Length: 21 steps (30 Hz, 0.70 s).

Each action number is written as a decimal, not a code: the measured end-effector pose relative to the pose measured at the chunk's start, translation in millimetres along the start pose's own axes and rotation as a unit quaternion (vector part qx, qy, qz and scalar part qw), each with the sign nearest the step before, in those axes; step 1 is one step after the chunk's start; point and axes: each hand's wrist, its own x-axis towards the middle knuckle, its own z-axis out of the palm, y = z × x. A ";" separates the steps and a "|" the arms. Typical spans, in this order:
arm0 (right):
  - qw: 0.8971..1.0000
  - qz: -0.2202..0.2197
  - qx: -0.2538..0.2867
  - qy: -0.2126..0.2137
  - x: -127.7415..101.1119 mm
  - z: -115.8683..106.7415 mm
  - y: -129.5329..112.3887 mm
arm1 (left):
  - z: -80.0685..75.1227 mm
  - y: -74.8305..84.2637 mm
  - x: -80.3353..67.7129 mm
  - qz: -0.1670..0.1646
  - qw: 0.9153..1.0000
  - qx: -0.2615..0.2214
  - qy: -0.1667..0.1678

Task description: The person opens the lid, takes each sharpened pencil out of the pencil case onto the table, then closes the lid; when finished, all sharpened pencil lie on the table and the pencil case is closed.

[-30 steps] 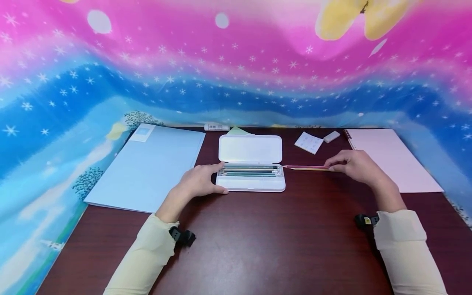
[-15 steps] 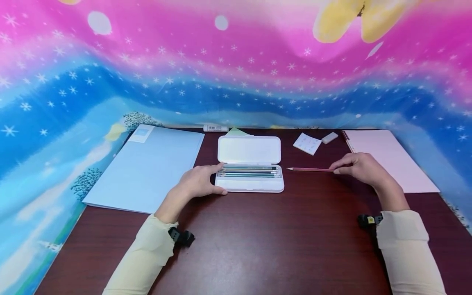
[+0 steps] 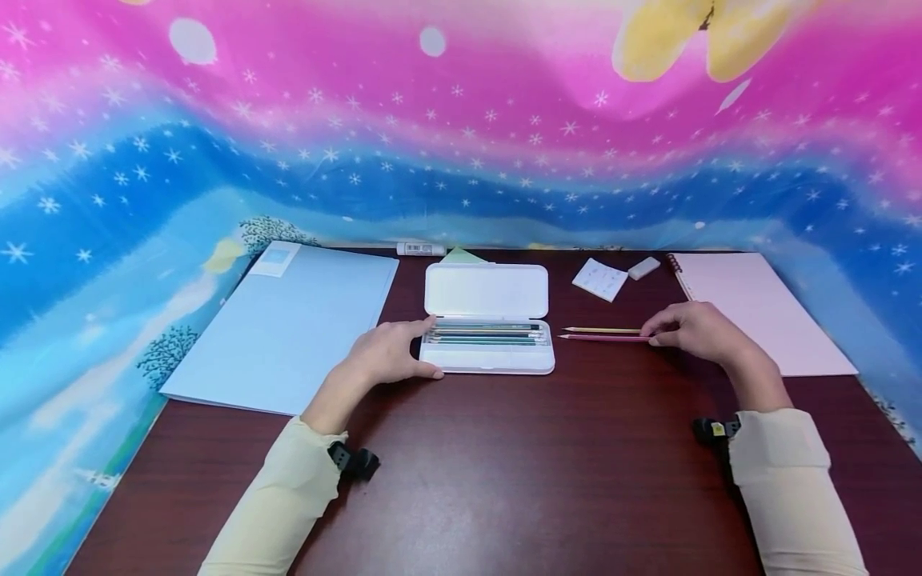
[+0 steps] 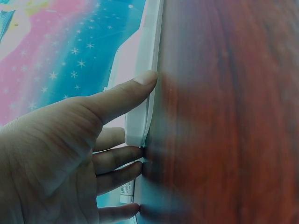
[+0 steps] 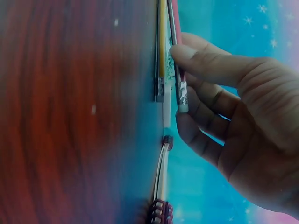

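At its left end, my left hand (image 3: 389,352) steadies a white pencil case (image 3: 497,362), its thumb on the front edge and forefinger at the rear corner. The case's lid (image 3: 487,291) stands open, and several green and dark pencils (image 3: 490,339) lie inside. My right hand (image 3: 695,330) pinches a pink pencil (image 3: 601,338) between thumb and fingers close to its eraser end (image 5: 182,100), the tip pointing toward the case. Just behind it, alongside and apart, lies a yellow pencil (image 3: 605,330), whose eraser end shows in the right wrist view below the held one.
A light blue folder (image 3: 288,328) lies at the left, a pink spiral notebook (image 3: 763,312) at the right. Along the back are a glue stick (image 3: 421,250), a green paper (image 3: 463,256), a sticky-note pad (image 3: 601,280) and an eraser (image 3: 644,268).
The right hand drew slightly right, away from the case, then came slightly back. The pink and yellow pencils, together before, now show apart, pink in front. The left hand stays on the case.
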 end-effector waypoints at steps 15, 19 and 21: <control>0.997 -0.002 -0.071 -0.025 6.1 4.8 -19.4 | 0.9 0.6 0.8 -0.002 1.000 -0.002 -0.001; 0.997 -0.010 -0.073 -0.031 7.8 6.6 -22.8 | 0.8 0.2 0.9 -0.003 1.000 -0.002 0.000; 0.996 -0.010 -0.078 -0.035 8.9 7.4 -24.2 | 0.7 -0.1 0.5 -0.003 1.000 -0.001 0.000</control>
